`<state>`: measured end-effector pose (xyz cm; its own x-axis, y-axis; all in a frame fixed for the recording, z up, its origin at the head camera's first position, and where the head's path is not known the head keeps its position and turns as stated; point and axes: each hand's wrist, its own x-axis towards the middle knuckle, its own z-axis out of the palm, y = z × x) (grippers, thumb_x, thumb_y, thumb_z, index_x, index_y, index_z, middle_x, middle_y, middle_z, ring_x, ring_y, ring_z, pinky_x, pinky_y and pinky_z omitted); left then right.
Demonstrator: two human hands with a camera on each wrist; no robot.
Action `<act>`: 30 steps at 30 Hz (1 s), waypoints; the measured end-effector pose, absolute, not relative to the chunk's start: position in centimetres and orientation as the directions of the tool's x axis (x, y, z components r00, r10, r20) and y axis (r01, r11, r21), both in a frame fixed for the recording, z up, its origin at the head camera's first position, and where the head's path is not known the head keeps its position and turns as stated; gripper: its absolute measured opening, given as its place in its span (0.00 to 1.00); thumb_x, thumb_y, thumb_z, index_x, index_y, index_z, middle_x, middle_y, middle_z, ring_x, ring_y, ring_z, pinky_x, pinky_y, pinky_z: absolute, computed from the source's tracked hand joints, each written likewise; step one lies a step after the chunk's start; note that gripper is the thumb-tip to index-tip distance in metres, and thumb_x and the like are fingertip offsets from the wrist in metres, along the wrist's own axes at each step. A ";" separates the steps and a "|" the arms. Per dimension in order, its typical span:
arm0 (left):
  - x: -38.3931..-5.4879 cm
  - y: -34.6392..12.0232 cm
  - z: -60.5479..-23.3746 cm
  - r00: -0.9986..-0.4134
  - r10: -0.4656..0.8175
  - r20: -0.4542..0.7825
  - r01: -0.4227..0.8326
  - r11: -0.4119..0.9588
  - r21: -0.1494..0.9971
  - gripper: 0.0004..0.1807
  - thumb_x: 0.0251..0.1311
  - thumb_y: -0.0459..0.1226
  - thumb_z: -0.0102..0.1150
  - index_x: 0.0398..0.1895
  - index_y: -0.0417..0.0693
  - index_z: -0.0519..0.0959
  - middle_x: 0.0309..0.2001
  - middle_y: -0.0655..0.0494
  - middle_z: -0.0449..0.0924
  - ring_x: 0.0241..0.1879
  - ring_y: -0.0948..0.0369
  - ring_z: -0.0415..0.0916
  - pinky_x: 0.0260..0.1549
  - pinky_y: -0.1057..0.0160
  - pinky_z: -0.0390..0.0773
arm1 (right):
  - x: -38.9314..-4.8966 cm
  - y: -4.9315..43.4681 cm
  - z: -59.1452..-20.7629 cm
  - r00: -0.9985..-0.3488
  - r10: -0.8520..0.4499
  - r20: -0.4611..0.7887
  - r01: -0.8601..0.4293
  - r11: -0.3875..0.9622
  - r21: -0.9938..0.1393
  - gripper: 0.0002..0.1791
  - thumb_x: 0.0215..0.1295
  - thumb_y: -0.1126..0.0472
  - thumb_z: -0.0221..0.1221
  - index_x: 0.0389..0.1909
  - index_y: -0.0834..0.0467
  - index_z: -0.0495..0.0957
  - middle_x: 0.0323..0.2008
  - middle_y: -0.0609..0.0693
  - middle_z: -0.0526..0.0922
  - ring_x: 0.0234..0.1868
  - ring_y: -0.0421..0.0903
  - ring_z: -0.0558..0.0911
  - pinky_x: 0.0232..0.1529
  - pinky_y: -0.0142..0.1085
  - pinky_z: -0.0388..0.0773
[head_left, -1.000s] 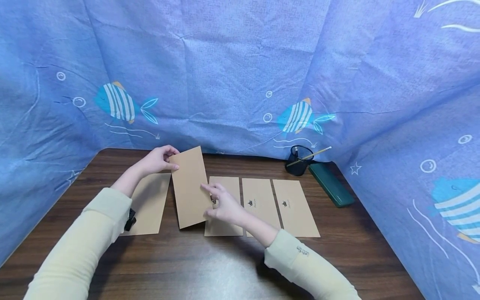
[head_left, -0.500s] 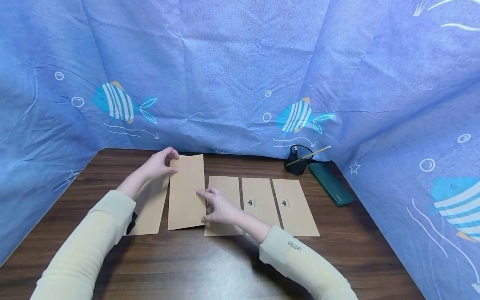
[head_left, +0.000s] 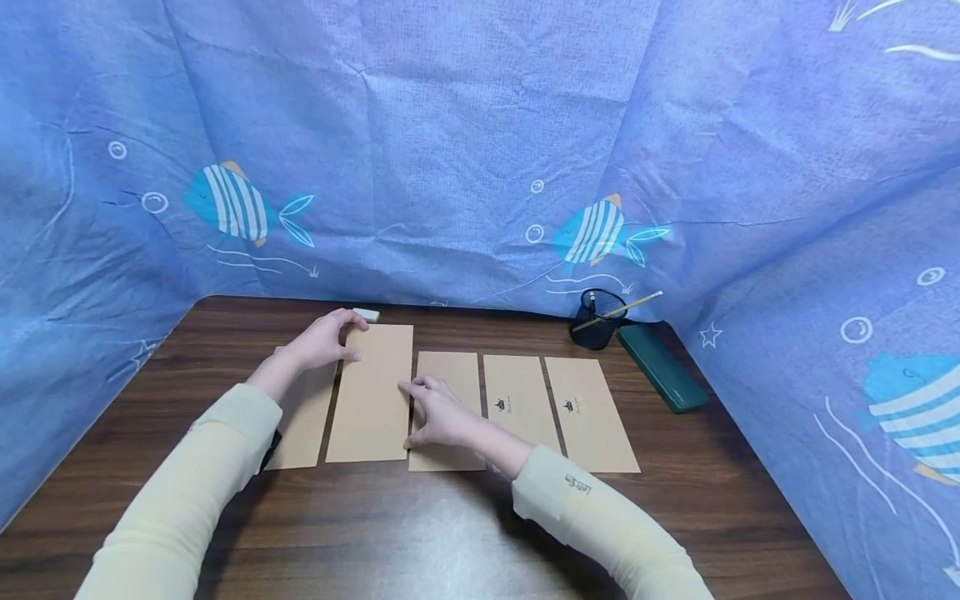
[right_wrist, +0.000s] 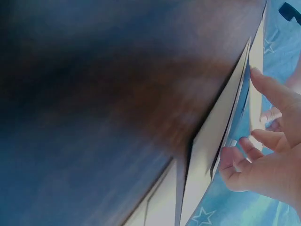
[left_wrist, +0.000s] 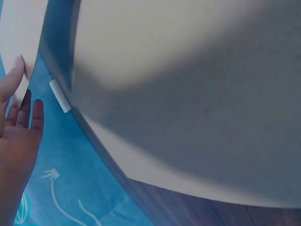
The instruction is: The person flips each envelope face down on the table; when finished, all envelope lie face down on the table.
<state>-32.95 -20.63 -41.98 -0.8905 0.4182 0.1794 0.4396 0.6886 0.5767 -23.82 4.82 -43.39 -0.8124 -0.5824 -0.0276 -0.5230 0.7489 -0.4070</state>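
A flat brown paper rectangle [head_left: 372, 400] lies second from the left in a row of similar pieces. My left hand [head_left: 321, 340] is at its upper left corner; in the left wrist view, thumb and fingers of the left hand [left_wrist: 21, 122] pinch the paper edge [left_wrist: 26, 28]. The right hand [head_left: 442, 414] reaches over the neighbouring brown piece [head_left: 450, 367]. Its thumb and forefinger, spread apart, touch the right edge of the paper rectangle. In the right wrist view the right hand's fingers [right_wrist: 268, 87] look fairly straight.
Two brown pieces with small crown prints [head_left: 521, 433] [head_left: 592, 433] lie to the right; another [head_left: 303, 417] is partly under the left arm. A white block [head_left: 366, 315] sits behind. A black mesh pen cup [head_left: 595, 329] and green case [head_left: 662, 367] stand at the back right.
The paper rectangle was tilted and raised; it has come down flat and straightened into the row. Both hands moved with it, and the white block now shows behind.
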 end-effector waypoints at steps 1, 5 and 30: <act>-32.9 -20.7 -42.2 -0.891 0.418 0.180 0.440 0.692 0.573 0.25 0.46 0.30 0.71 0.49 0.37 0.73 0.50 0.40 0.73 0.47 0.47 0.69 0.49 0.49 0.67 | -23.9 4.8 -43.4 -0.815 -0.578 -0.034 -0.518 0.753 -0.406 0.54 0.38 0.53 0.76 0.70 0.54 0.60 0.63 0.54 0.65 0.63 0.52 0.65 0.63 0.43 0.64; -32.8 -20.8 -43.0 -0.893 0.418 0.168 0.433 0.694 0.576 0.25 0.46 0.29 0.70 0.49 0.36 0.72 0.47 0.41 0.72 0.41 0.50 0.68 0.42 0.52 0.67 | -24.1 4.9 -43.3 -0.815 -0.578 -0.051 -0.510 0.755 -0.412 0.53 0.38 0.53 0.76 0.69 0.54 0.62 0.64 0.54 0.65 0.63 0.52 0.65 0.63 0.44 0.64; -32.8 -20.5 -43.9 -0.869 0.495 0.010 0.461 0.800 0.383 0.18 0.55 0.37 0.65 0.50 0.46 0.78 0.57 0.39 0.68 0.58 0.39 0.61 0.51 0.33 0.59 | -24.9 5.9 -43.2 -0.610 -0.790 -0.059 -0.745 0.597 -0.298 0.35 0.50 0.45 0.68 0.59 0.54 0.73 0.62 0.52 0.69 0.67 0.50 0.63 0.69 0.39 0.55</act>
